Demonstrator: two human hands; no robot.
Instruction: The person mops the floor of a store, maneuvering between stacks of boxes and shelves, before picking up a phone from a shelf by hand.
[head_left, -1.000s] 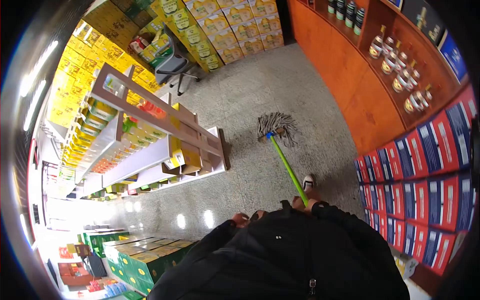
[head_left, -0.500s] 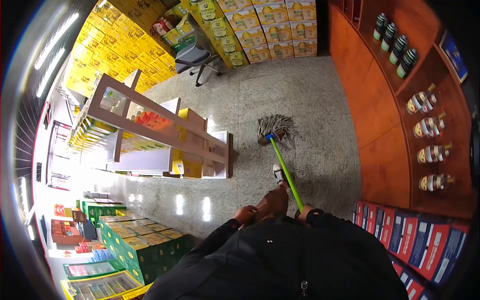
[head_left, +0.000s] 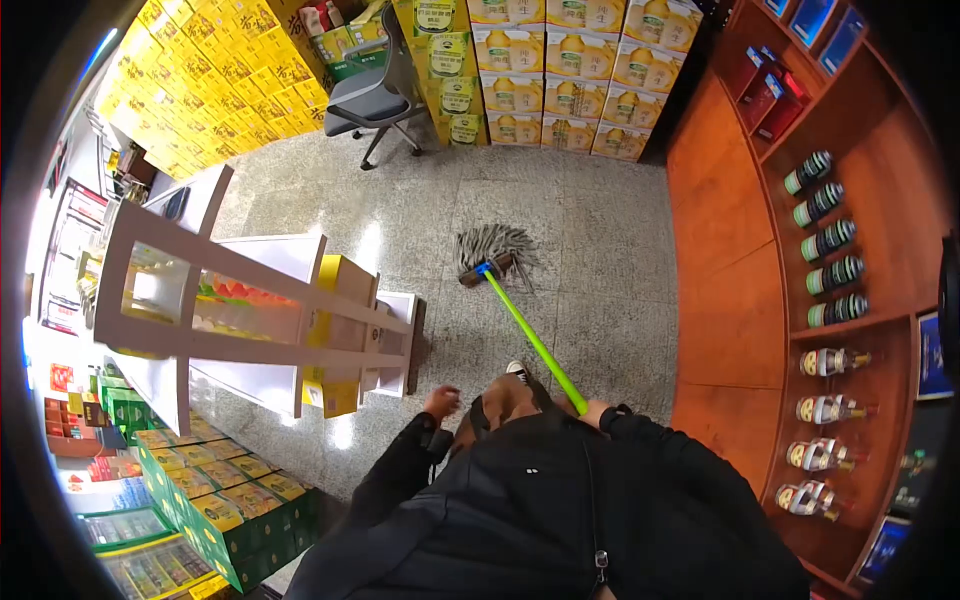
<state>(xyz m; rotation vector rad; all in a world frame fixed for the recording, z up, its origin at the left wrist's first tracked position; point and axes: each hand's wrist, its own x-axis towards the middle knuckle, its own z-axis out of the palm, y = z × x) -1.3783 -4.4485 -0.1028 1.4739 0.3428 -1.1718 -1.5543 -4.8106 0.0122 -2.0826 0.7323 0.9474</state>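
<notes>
My right hand (head_left: pixel 594 412) is wrapped around the top end of a mop's bright green handle (head_left: pixel 537 345), close to my waist. The handle slants away from me to a blue joint. Beyond it, the mop head (head_left: pixel 494 247) rests on the speckled floor with its grey strands fanned out. My left hand (head_left: pixel 441 402) hangs apart from the mop, to the left of my leg. Its fingers are loosely bent and slightly apart, with nothing visible in them. One shoe (head_left: pixel 517 370) shows below the handle.
White shelving (head_left: pixel 398 345) stands to the left, with green cartons (head_left: pixel 225 505) nearer me. A wooden cabinet (head_left: pixel 725 300) holding bottles lines the right. Ahead are an office chair (head_left: pixel 372 98) and stacked beer cartons (head_left: pixel 575 75). Grey tiled floor (head_left: pixel 600 215) surrounds the mop.
I have moved forward, and the cabinet and cartons appear closer. The mop head sits further left in view, still on the floor. My left hand has swung out from my leg.
</notes>
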